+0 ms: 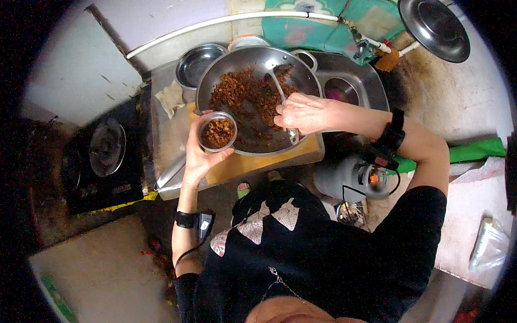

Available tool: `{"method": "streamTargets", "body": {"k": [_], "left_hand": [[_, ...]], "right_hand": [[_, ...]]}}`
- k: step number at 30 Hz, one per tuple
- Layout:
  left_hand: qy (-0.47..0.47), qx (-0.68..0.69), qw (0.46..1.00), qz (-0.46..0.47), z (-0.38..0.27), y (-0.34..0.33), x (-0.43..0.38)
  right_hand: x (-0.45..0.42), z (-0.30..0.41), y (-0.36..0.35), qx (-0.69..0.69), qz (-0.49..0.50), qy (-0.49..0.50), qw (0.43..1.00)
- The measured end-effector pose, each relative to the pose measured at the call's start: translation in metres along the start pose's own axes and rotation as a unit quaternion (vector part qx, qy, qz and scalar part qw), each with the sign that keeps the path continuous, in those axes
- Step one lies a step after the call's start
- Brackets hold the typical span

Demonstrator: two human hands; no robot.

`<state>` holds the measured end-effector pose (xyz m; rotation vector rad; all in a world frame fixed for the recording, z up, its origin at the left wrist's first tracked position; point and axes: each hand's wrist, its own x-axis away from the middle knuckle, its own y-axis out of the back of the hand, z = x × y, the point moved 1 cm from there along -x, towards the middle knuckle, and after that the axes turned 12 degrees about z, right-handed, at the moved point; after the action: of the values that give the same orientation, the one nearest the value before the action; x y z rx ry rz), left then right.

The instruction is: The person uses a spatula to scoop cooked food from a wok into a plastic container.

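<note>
A large metal wok (309, 76) stands before me with dark brown, crumbly food (238, 87) spread over its inside. My right hand (305, 113) is closed around the handle of a metal spatula or spoon (279, 85), whose head rests near the food at the wok's far right side. At the wok's near left rim, my left hand (204, 159) holds a small clear plastic cup (235, 135) filled with similar brown, chunky food. The wok's left handle is mostly hidden by my left hand and the cup.
Behind the wok sit a metal bowl (194, 60) and another round dish (246, 41). A beige cloth (170, 99) and a cleaver-like blade (170, 174) lie left. A sink (375, 87) holding a bowl is right, a gas cylinder (333, 177) below, and a black gas stove (107, 147) far left.
</note>
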<state>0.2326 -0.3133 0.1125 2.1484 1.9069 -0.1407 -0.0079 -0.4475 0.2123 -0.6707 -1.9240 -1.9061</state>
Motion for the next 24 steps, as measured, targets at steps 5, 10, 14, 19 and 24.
{"method": "streamTargets", "body": {"k": [5, 10, 14, 19, 24], "left_hand": [[0.026, -0.028, 0.999, 0.007, -0.001, -0.001, 0.001], [0.023, -0.013, 1.0, 0.012, -0.001, -0.001, -0.004], [0.028, -0.017, 0.999, 0.005, -0.001, 0.002, -0.002], [0.032, -0.051, 0.998, 0.0, -0.005, 0.002, -0.001], [0.029, -0.041, 0.999, -0.001, -0.007, -0.001, -0.004]], "right_hand": [[-0.006, 0.003, 0.029, -0.107, -0.041, 0.008, 0.993], [-0.025, -0.018, 0.07, -0.361, -0.044, -0.097, 0.926], [-0.016, -0.026, 0.088, -0.416, -0.127, -0.14, 0.889], [-0.031, -0.044, 0.082, -0.33, -0.038, -0.189, 0.924], [-0.064, -0.049, 0.083, -0.485, -0.055, -0.187, 0.852]]}}
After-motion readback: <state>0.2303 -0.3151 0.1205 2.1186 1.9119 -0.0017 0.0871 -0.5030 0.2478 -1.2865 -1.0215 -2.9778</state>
